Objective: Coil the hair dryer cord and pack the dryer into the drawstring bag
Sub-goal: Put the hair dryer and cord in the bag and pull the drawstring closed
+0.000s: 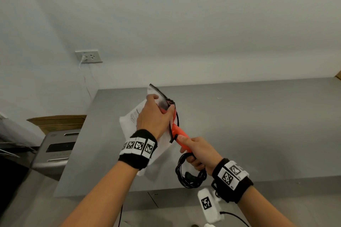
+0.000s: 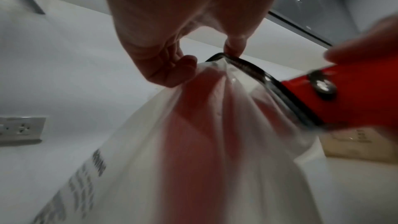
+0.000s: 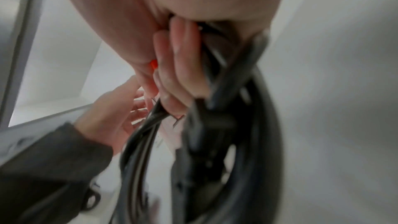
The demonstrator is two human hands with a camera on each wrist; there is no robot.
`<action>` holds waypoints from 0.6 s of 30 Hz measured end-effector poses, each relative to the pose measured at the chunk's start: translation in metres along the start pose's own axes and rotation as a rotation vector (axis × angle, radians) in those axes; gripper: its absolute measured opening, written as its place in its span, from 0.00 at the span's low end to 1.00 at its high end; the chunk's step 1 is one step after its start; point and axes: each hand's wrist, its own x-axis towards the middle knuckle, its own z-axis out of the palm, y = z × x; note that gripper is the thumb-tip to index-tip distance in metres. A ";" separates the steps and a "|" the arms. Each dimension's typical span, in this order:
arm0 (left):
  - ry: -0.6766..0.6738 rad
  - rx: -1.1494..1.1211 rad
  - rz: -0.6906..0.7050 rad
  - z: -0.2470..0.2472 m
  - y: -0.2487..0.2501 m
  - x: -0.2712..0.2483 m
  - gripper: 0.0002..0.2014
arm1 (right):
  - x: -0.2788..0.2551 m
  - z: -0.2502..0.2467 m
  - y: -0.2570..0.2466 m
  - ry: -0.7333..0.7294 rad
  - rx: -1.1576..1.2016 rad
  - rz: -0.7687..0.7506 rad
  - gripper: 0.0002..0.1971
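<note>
Head: my left hand (image 1: 154, 116) pinches the mouth of the white translucent drawstring bag (image 1: 129, 121) above the grey surface (image 1: 258, 125); my right hand (image 1: 198, 153) grips the orange plastic hair dryer (image 1: 178, 134) by its handle, coiled black cord (image 1: 191, 175) hanging below | Left wrist: dryer's head already inside bag, handle outside | Right wrist: fingers (image 3: 181, 67) curl round cord loops; coiling looks done, packing partway.

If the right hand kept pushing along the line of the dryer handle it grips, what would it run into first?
The right hand points up and left along the orange hair dryer. First in that line is the mouth of the white drawstring bag, held by the left hand, where the dryer's head already sits; depth there is unclear.
</note>
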 end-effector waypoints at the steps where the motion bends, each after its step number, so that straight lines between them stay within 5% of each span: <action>1: 0.025 0.006 -0.038 -0.001 0.002 0.006 0.28 | -0.001 0.002 0.002 0.008 -0.041 -0.016 0.26; 6: -0.020 0.192 -0.057 -0.006 0.002 0.022 0.16 | -0.005 0.007 0.013 -0.019 -0.133 -0.066 0.26; 14: -0.428 0.101 0.743 0.014 0.021 -0.061 0.12 | 0.000 -0.013 0.004 -0.048 0.163 0.005 0.16; 16: -0.420 0.035 0.835 0.020 0.012 -0.078 0.11 | 0.003 -0.021 0.001 -0.026 0.264 -0.030 0.16; 18: -0.345 0.029 0.784 0.024 -0.003 -0.080 0.15 | 0.009 -0.026 -0.001 -0.014 0.309 -0.011 0.15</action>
